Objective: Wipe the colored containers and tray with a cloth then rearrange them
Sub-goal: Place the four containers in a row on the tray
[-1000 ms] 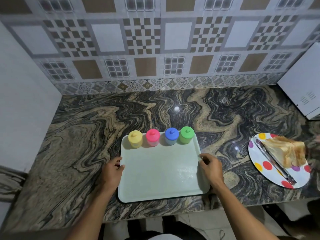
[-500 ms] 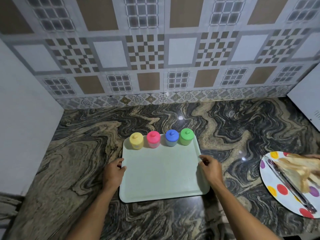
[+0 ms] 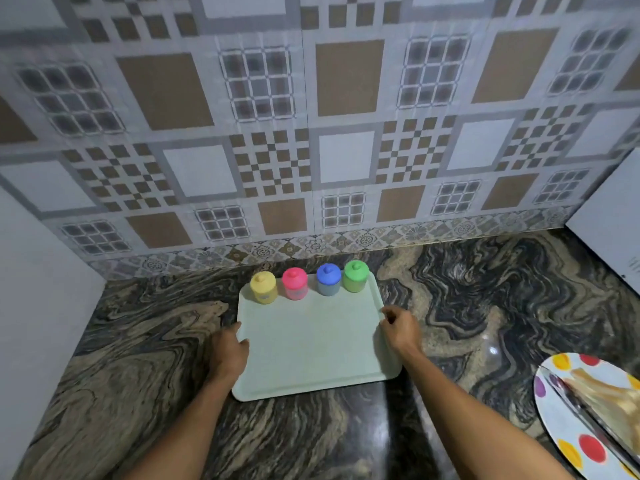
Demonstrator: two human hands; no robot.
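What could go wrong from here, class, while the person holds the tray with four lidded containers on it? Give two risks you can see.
1. The left hand and right hand grip the tray by its side rims while the four containers stand along its far edge; a tilt or jerk could topple them.
2. The spotted plate with tongs lies near the right arm; a wide swing might knock it.

Left hand (image 3: 228, 351), right hand (image 3: 401, 327) gripping pale tray (image 3: 311, 341) sides, four coloured containers (image 3: 294, 284) along its far edge
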